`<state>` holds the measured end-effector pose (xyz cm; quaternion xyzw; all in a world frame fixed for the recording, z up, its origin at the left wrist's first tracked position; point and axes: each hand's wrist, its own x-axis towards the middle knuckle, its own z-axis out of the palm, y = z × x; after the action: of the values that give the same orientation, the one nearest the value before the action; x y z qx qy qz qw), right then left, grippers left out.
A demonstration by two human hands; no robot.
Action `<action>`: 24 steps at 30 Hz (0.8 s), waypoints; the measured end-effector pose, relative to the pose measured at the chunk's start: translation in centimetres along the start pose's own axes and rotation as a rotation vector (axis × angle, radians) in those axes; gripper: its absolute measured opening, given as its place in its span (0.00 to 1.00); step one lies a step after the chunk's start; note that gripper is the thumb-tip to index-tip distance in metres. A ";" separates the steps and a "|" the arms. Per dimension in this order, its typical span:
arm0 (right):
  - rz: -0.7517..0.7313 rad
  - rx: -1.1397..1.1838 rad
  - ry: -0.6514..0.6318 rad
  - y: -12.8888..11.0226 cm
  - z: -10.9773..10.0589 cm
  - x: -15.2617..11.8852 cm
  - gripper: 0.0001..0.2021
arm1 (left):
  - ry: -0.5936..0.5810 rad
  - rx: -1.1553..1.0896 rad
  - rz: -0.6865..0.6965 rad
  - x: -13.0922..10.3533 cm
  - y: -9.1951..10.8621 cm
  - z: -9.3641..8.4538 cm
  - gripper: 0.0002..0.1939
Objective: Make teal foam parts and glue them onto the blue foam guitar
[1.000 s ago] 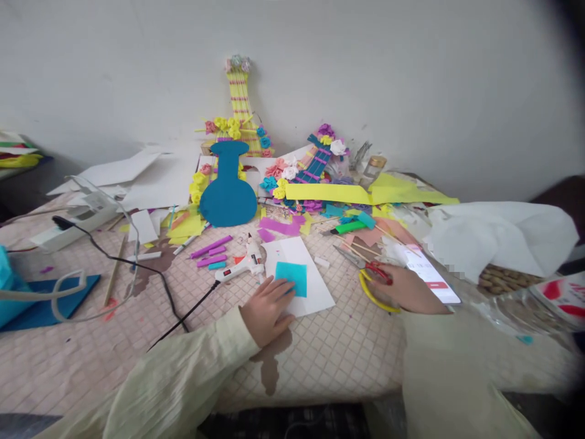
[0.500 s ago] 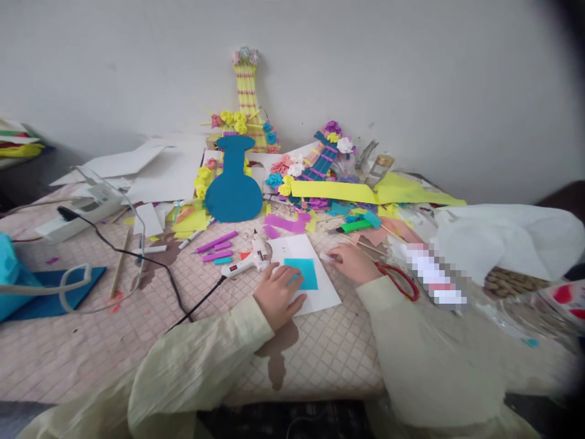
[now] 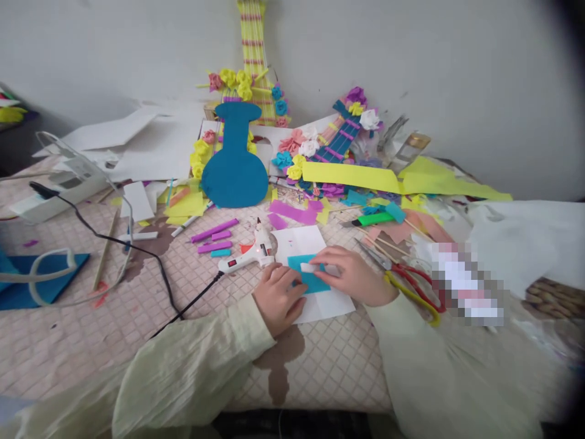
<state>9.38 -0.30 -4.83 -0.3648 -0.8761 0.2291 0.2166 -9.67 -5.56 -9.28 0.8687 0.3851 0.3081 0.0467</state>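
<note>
A square of teal paper [image 3: 320, 283] lies on a folded white sheet [image 3: 329, 308]. My left hand [image 3: 280, 297] rests palm down over the left edge of the teal paper, its fingers loosely bent and the fingertips on the paper. Between the thumb and fingers of my right hand [image 3: 361, 277] is a small white strip [image 3: 309, 267], held over the upper part of the teal square. Just beyond my left hand lies a white glue gun [image 3: 247, 257] with its nozzle pointing away from me. Red-handled scissors [image 3: 414, 277] lie to the right of my right hand.
A blue guitar-shaped cutout [image 3: 235, 174] stands at the back before a flower-trimmed yellow piece [image 3: 253, 42]. Purple sticks [image 3: 214, 231], a green cutter [image 3: 375, 218] and paper scraps surround the sheet. A black cord [image 3: 194, 305] crosses the left side near a power strip [image 3: 59, 198].
My right hand has moved left from the sheet's right edge to above the teal paper, carrying the white strip. My left hand's fingers have drawn closer together. The view has shifted downward.
</note>
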 end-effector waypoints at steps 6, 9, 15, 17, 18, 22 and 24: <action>-0.053 -0.033 0.020 1.3 0.3 -0.9 0.08 | 0.031 0.015 -0.049 0.1 0.4 -0.1 0.12; -0.044 -0.053 0.032 1.4 0.4 -1.0 0.09 | 0.025 0.010 -0.055 -0.1 0.5 -0.2 0.12; -0.012 -0.093 -0.021 1.5 0.5 -1.0 0.09 | 0.007 0.003 -0.063 -0.2 0.5 -0.3 0.13; -0.002 -0.081 -0.032 1.5 0.4 -1.1 0.10 | 0.005 0.006 -0.063 -0.2 0.5 -0.3 0.13; 0.000 -0.073 -0.031 1.5 0.4 -1.1 0.10 | 0.005 0.007 -0.066 -0.2 0.5 -0.3 0.14; 0.014 -0.066 0.008 1.5 0.4 -1.2 0.12 | 0.008 0.005 -0.078 -0.1 0.4 -0.4 0.13; 0.018 -0.081 0.016 1.6 0.5 -1.2 0.10 | 0.006 -0.002 -0.076 0.0 0.4 -0.5 0.13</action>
<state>10.71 -0.33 -6.37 -0.3831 -0.8795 0.1926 0.2064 -9.66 -5.96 -8.78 0.8525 0.4175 0.3091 0.0581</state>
